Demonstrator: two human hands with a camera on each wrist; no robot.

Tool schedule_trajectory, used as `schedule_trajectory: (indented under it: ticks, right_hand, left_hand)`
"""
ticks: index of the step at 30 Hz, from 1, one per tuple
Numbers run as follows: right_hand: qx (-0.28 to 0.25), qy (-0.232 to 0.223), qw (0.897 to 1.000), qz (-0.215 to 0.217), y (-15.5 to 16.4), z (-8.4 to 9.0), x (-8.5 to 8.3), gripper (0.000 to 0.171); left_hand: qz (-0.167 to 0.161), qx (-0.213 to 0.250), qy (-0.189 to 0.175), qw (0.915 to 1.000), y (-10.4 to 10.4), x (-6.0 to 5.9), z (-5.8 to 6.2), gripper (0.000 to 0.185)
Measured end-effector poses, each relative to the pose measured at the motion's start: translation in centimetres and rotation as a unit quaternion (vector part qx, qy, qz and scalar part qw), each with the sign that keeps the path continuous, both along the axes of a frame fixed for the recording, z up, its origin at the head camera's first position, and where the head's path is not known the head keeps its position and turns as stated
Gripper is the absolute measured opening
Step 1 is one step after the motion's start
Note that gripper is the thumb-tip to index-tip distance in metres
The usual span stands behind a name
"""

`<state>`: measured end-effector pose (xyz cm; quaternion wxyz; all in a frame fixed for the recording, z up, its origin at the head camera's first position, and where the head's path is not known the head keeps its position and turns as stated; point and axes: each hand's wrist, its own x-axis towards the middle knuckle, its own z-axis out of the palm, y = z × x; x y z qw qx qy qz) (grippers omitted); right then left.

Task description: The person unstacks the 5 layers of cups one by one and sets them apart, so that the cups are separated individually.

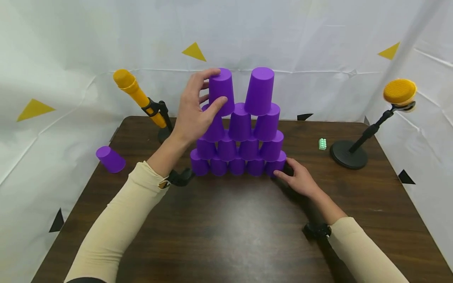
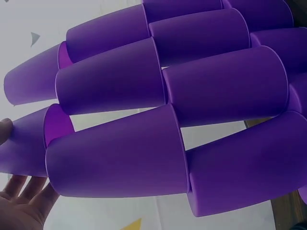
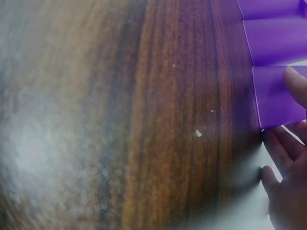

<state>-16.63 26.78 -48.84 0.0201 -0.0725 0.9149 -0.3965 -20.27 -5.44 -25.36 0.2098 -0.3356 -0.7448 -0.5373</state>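
Note:
Purple cups (image 1: 240, 125) stand mouth down in a stepped pyramid on the table. At its top left, my left hand (image 1: 197, 103) holds a purple cup (image 1: 222, 92), thumb on the near side and fingers round the far side. That cup stands over the row of three, level with a second top cup (image 1: 260, 92) to its right. In the left wrist view, the held cup (image 2: 25, 141) shows its mouth edge close to the row beneath. Low on the right, my right hand (image 1: 299, 179) grips the bottom row's end cup (image 3: 278, 96) between thumb and fingers.
One purple cup (image 1: 111, 159) lies apart at the table's left edge. Behind my left arm stands a yellow microphone (image 1: 136, 92) on a black stand. A round yellow microphone (image 1: 400, 92) on its stand and a small green block (image 1: 322, 144) are to the right.

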Motion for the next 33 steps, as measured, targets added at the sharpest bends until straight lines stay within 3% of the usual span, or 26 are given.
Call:
schedule_trajectory:
  ticks: [5,9,12,15,17,21,24,28,33]
  right_hand:
    - [-0.001,0.002,1.000,0.002,-0.2,0.0,-0.1,0.065]
    - [0.001,0.000,1.000,0.002,-0.2,0.0,-0.1,0.066]
    - [-0.001,-0.003,1.000,0.002,-0.4,0.2,-0.2,0.066]
    - [-0.001,-0.005,1.000,0.001,-0.4,0.2,-0.2,0.066]
    - [0.001,-0.006,1.000,0.000,-0.4,0.2,-0.2,0.066]
    - [0.004,-0.002,1.000,0.004,-0.3,0.2,-0.3,0.066]
    - [0.006,-0.001,1.000,0.004,-0.3,0.3,-0.4,0.066]
    - [0.007,-0.002,1.000,0.001,-0.3,0.1,-0.3,0.066]
    - [0.003,-0.003,1.000,0.001,-0.3,0.0,-0.2,0.066]
  left_hand:
    - [0.009,0.023,0.000,0.9997,-0.8,0.3,-0.1,0.045]
    - [0.040,0.073,0.040,0.9957,-2.5,0.6,-0.9,0.044]
    - [0.089,0.133,0.065,0.9849,-4.5,0.5,-1.7,0.043]
    - [0.151,0.182,0.060,0.9699,-7.0,0.2,-2.8,0.042]
    - [0.196,0.203,0.036,0.9586,-8.8,0.1,-3.8,0.042]
    - [0.285,0.201,-0.010,0.9371,-12.2,-0.2,-6.6,0.042]
    - [0.345,0.179,-0.047,0.9203,-14.8,-1.2,-9.8,0.044]
    - [0.417,0.107,-0.087,0.8981,-17.8,-2.2,-14.5,0.045]
    - [0.492,0.020,-0.110,0.8634,-19.7,-1.8,-18.7,0.045]
